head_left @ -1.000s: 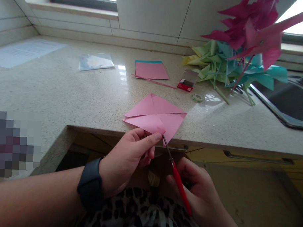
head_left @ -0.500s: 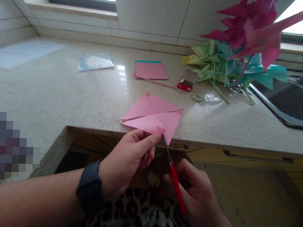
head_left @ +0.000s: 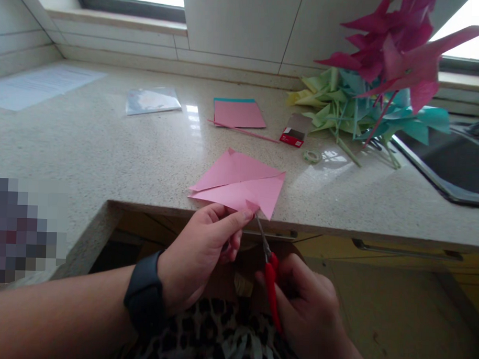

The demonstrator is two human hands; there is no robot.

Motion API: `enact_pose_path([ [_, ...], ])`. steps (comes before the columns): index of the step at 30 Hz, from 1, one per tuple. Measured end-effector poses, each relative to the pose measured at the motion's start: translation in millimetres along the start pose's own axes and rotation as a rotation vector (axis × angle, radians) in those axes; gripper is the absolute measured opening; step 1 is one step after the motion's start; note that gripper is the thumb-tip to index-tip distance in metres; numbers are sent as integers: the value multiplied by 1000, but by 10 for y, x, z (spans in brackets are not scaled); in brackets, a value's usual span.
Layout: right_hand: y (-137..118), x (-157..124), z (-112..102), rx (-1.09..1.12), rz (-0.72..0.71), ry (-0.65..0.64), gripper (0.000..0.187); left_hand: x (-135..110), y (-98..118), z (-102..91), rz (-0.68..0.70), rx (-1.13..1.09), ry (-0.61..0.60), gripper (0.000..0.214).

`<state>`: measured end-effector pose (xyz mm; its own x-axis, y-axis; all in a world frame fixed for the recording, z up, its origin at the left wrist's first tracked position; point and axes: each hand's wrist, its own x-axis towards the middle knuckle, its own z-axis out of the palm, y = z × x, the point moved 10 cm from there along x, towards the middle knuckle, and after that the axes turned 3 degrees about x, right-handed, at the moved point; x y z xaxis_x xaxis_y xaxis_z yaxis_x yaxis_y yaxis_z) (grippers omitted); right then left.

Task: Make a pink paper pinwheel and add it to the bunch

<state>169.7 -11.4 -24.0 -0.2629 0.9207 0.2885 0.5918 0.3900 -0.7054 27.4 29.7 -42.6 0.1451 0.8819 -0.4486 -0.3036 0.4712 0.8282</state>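
A pink square of paper (head_left: 245,172) with slits running in from its corners lies partly over the counter's front edge. My left hand (head_left: 201,251) pinches its near edge between thumb and fingers, by a small pointed flap. My right hand (head_left: 308,294) is wrapped round the red handles of a pair of scissors (head_left: 272,290). The scissors' metal blades point up and away, their tips at the paper right beside my left thumb. Some of the right fingers are hidden behind the handles.
On the counter (head_left: 146,155) lie a stack of coloured paper (head_left: 239,112), a thin pink stick (head_left: 249,133), a small red box (head_left: 294,131), a tape roll (head_left: 311,157), a clear packet (head_left: 153,101) and printed sheets (head_left: 42,86). Paper pinwheels (head_left: 400,64) stand beside the sink (head_left: 456,161).
The scissors' handles have turned, so both red loops show more. The near right corner of the paper has shifted slightly up and right. My left hand keeps its pinch.
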Motion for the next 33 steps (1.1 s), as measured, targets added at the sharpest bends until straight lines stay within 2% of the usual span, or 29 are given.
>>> enact_pose_path([
  [5, 5, -74, -53, -211, -82, 75, 27, 12, 15, -13, 5, -3, 11, 26],
  [10, 61, -71, -83, -184, -68, 56, 31, 44, 63, -28, 51, 17, 5, 31],
  [14, 130, -52, -89, -10, 18, -4, 34, 47, 70, -12, 65, 26, -19, 35],
  [20, 233, -55, -112, 295, 190, -67, 39, 35, 65, -17, 61, 4, -17, 26],
  [27, 142, -97, 193, 839, 476, -328, 44, 11, 82, 35, 80, -14, -75, 29],
  [30, 146, -155, 296, 1000, 553, -377, 44, 5, 88, 41, 90, 3, -88, 31],
  [33, 185, -192, 323, 1055, 584, -383, 44, -2, 93, 56, 94, 13, -108, 31],
])
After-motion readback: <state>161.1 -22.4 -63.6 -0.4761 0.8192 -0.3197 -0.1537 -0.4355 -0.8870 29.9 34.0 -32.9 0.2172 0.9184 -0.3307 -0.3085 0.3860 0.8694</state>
